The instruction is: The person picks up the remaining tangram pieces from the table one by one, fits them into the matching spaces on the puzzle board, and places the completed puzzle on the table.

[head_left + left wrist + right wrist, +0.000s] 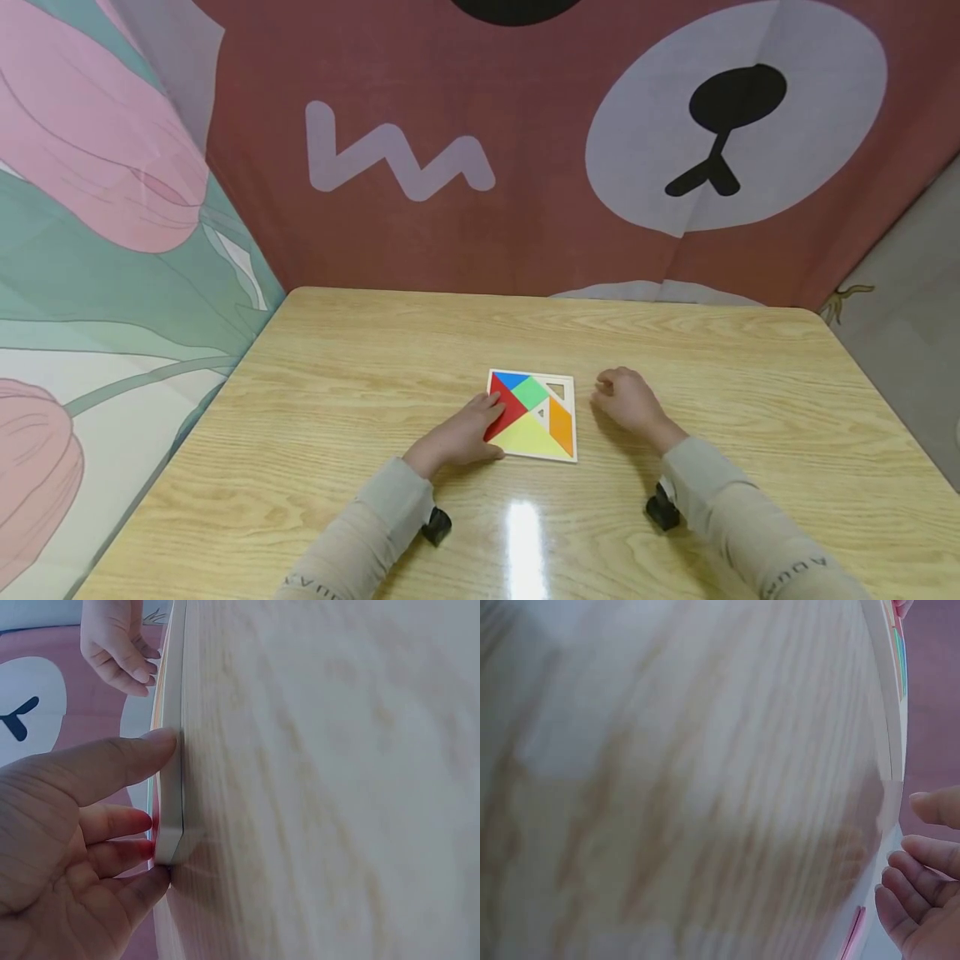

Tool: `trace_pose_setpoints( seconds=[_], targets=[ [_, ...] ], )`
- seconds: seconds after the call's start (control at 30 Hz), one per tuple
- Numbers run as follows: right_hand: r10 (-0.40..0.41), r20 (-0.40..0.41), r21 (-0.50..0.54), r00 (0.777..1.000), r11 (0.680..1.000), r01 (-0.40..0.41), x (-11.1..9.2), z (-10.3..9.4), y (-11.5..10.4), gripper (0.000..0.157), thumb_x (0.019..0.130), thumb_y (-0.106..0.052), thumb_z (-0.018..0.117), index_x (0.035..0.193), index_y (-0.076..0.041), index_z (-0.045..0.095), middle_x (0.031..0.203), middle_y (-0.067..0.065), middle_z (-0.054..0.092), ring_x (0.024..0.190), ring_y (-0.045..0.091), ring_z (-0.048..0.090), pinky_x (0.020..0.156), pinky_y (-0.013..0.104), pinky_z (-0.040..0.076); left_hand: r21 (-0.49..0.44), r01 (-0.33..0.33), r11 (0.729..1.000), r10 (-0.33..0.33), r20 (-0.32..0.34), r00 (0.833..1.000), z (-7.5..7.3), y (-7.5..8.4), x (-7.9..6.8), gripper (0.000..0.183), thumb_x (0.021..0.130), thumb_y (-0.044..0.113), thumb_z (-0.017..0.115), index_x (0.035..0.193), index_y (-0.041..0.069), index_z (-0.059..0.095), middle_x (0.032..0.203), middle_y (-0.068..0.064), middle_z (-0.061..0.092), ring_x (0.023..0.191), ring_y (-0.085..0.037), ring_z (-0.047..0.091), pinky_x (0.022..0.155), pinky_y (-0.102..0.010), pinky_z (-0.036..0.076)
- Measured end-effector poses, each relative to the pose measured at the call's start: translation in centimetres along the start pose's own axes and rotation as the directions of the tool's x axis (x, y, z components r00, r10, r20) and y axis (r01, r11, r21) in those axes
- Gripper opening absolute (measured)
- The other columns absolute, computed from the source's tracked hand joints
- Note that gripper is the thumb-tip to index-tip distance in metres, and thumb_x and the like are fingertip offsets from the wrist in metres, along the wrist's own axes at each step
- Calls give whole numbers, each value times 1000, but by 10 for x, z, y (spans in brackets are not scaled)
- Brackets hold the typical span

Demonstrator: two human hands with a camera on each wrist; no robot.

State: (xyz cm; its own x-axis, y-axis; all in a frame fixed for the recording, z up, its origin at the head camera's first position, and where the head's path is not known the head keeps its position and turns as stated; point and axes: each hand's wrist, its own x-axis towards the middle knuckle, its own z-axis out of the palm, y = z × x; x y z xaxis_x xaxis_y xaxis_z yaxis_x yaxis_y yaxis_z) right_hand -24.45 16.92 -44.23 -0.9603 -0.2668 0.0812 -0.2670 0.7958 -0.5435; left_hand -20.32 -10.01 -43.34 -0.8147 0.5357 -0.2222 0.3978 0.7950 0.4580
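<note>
A square tangram puzzle (pixel 532 456) in a white tray lies on the table, with blue, green, red, yellow and orange pieces in it. Two white spots in the tray show small triangular holes. At its near left corner my left hand (pixel 468 432) holds the tray, thumb (pixel 161 746) against the near edge and some fingertips on the red piece. My right hand (pixel 628 402) hovers just right of the tray, apart from it, with fingers (pixel 922 859) loosely bent. Nothing shows between them.
The wooden table (pixel 360 358) ends at a printed curtain (pixel 525 225) behind. More printed cloth (pixel 112 275) hangs on the left. Both sleeves carry a black wrist device. A thin pink strip (pixel 853 934) appears low in the right wrist view; I cannot tell what it is.
</note>
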Motion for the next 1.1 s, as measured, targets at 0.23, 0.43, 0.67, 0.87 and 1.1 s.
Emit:
trace_pose_setpoints(
  seconds=[0.23, 0.43, 0.67, 0.87, 1.1],
  targets=[
    [12, -14, -16, 1000, 1000, -12, -1, -4, 3, 35, 79, -9, 57, 104, 14, 53, 97, 26, 53, 90, 38, 50, 77, 46, 41, 4, -3, 1000, 3, -2, 1000, 1, -1, 1, 69, 77, 27, 64, 133, 2, 32, 141, -10, 20, 129, -24, 11, 102, -33, 17],
    [26, -7, -31, 1000, 999, -27, -2, -8, 5, 36, 79, -9, 58, 105, 15, 52, 97, 27, 53, 92, 40, 48, 80, 48, 39, 5, -8, 1000, 8, -3, 1000, 2, -2, 1, 69, 77, 27, 64, 133, 2, 31, 141, -10, 19, 129, -24, 11, 102, -33, 17],
    [34, -9, -44, 999, 998, -35, -2, -10, 10, 36, 79, -9, 58, 105, 14, 51, 97, 27, 53, 90, 40, 48, 77, 48, 41, 4, -14, 1000, 14, -12, 1000, 2, -3, 1, 69, 77, 27, 64, 133, 2, 32, 141, -10, 19, 129, -24, 11, 102, -32, 17],
    [34, -18, -49, 999, 998, -35, -3, -11, 13, 37, 79, -9, 58, 106, 15, 50, 95, 26, 52, 87, 38, 50, 74, 47, 42, -1, -12, 1000, 12, -10, 1000, 2, -2, 0, 69, 77, 27, 64, 133, 3, 31, 141, -10, 19, 129, -23, 11, 102, -32, 17],
    [21, -45, -68, 999, 997, -24, -4, -16, 17, 37, 77, -9, 59, 103, 16, 51, 76, 14, 52, 75, 29, 49, 70, 45, 42, -7, -1, 1000, 0, -5, 1000, 1, -1, -1, 69, 77, 28, 64, 134, 4, 31, 141, -9, 19, 129, -22, 10, 102, -32, 17]
  ],
)
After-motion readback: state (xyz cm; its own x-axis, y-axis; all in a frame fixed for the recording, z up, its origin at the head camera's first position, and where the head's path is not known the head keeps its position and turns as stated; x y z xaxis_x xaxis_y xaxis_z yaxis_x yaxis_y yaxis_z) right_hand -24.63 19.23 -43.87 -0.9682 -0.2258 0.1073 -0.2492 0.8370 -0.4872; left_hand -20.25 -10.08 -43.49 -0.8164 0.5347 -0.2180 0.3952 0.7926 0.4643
